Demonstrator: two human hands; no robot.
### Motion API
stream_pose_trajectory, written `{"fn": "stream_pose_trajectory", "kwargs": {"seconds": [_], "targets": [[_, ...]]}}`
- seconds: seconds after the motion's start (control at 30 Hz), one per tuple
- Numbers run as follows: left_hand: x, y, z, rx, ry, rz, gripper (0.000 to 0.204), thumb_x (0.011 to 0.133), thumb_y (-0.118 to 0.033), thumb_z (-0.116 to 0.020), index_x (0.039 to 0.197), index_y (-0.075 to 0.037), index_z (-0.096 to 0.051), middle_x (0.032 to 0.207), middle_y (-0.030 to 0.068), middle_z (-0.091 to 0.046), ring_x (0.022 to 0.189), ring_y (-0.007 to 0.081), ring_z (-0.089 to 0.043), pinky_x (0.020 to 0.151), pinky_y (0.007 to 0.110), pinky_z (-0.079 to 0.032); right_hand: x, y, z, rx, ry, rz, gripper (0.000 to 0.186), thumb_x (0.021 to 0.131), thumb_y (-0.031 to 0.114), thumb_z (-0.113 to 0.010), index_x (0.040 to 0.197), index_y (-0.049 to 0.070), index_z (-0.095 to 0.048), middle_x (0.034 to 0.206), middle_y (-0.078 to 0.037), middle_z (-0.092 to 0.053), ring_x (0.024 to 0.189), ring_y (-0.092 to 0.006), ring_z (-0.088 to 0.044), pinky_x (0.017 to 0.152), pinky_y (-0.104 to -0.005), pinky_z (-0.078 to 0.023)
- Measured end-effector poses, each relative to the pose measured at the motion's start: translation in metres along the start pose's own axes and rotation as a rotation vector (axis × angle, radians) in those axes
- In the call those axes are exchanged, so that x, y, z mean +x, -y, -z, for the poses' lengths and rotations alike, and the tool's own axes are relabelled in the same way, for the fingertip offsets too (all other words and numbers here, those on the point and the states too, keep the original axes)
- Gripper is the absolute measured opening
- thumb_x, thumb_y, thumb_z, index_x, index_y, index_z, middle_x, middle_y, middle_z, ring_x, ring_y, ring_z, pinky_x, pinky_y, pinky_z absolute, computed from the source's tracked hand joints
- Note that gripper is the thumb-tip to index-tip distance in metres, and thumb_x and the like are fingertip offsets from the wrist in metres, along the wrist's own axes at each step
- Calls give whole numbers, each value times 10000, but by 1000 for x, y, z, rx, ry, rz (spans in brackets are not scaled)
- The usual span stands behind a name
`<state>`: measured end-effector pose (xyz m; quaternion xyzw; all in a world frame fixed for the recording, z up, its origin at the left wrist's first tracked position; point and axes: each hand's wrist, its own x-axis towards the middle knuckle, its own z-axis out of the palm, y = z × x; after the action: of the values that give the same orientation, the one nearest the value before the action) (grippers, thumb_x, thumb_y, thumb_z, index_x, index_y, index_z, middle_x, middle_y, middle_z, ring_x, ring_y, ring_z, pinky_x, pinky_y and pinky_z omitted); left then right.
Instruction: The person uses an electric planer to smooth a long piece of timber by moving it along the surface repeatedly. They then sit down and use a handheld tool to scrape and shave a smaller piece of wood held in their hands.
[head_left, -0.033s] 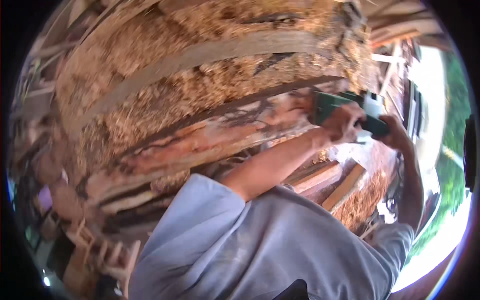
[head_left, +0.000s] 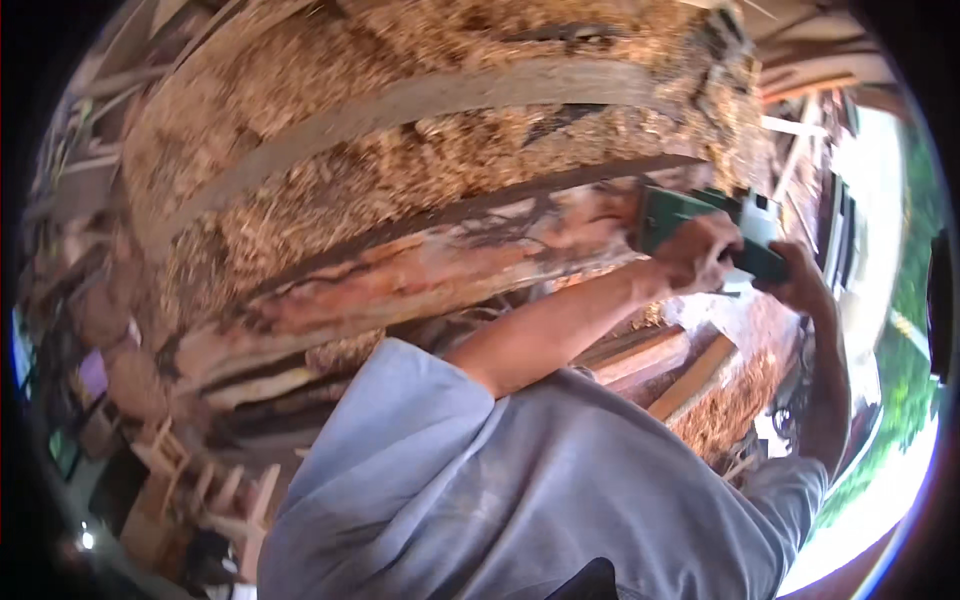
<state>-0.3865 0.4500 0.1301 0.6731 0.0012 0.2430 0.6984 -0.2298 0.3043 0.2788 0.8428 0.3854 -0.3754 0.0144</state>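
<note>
A green electric planer [head_left: 672, 212] with a pale part on its side sits at the right end of a long reddish-brown plank [head_left: 430, 265] with dark streaks. My left hand [head_left: 703, 252] is closed around the planer's near side, fingers bent. On its right end my right hand [head_left: 795, 278] has a grip, with part of the fingers hidden behind the tool. Both forearms reach out to the right from grey-blue sleeves. The planer's underside is hidden, and I cannot tell whether it touches the wood.
Wood shavings [head_left: 400, 150] lie thick beyond the plank, with a curved-looking board [head_left: 420, 100] across them. Shorter timber pieces [head_left: 695, 375] lie on the near side. At lower left stand small wooden frames [head_left: 165, 450]. Greenery [head_left: 915, 300] shows at the bright right edge.
The whole scene, plank and shavings included, sits slightly further right in the picture. Both hands keep their grip on the planer, which stays at the plank's right end.
</note>
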Motion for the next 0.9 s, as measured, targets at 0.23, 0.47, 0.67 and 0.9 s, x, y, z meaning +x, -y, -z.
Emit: {"fn": "stream_pose_trajectory", "kwargs": {"seconds": [0.23,0.47,0.67,0.9], "targets": [[-62,-44,83,-5,-151,96,167,708,-4,-685,869,-25,-649,883,121,-648,816,287,-664,721,379,-538,24,102,-18,11,184,222,328,655,195,-887,799,12,-657,701,-168,-655,627,-319,-663,611,-400,-527],[-154,-102,194,59,-335,234,140,656,39,-683,775,-33,-677,806,81,-688,748,226,-668,706,322,-522,49,239,-65,-23,431,516,356,737,317,-813,804,9,-646,705,-199,-671,670,-396,-685,644,-458,-552],[-230,-140,289,6,-482,345,99,657,52,-676,727,-18,-680,765,69,-694,734,180,-672,693,298,-522,52,370,-105,-93,537,473,405,784,341,-784,879,-24,-637,737,-246,-670,736,-429,-688,696,-484,-552],[-338,-195,404,2,-645,399,115,650,26,-665,757,-7,-687,767,70,-688,732,146,-652,689,279,-504,46,538,-169,-122,537,531,396,777,312,-824,883,-30,-654,721,-229,-669,713,-392,-699,665,-451,-557]]}}
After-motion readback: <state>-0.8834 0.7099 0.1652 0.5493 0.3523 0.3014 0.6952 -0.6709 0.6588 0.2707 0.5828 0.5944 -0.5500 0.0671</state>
